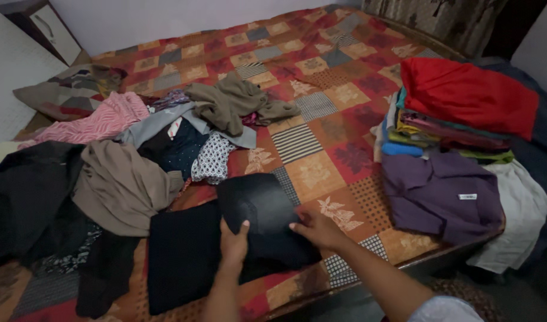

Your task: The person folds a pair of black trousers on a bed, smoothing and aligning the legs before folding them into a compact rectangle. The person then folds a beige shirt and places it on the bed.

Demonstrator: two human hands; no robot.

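Near edge of bed: left hand (233, 243) lies flat, palm down, on the black garment (226, 238), fingers together and extended, gripping nothing. Right hand (319, 229) rests just to the right, fingers loosely spread, fingertips touching the right edge of the garment's folded upper part; whether the thumb pinches the cloth cannot be told. The black garment lies near-centre on the patchwork bedspread (321, 173), its darker lower half reaching the near bed edge, a faded grey-black panel folded over on top.

Left of it: a tan-brown cloth (121, 185) in a loose heap, touching the black garment's left side; beyond that, at far left, a dark black cloth (23, 191).

Right, near the bed's right edge: a purple shirt (443, 194) laid flat, with a white cloth (521, 209) hanging over the edge beside it.

Middle distance: a black-and-white patterned piece (211, 158), a dark navy piece (178, 149) and a grey garment (160, 119) tangled together; a pink striped cloth (103, 122) to their left. An olive-brown garment (235, 104) lies crumpled behind them.

Right, farther: a stack of folded clothes (428, 134) in mixed colours, topped by a red cloth (470, 95).

Far left: a patterned pillow (68, 89)
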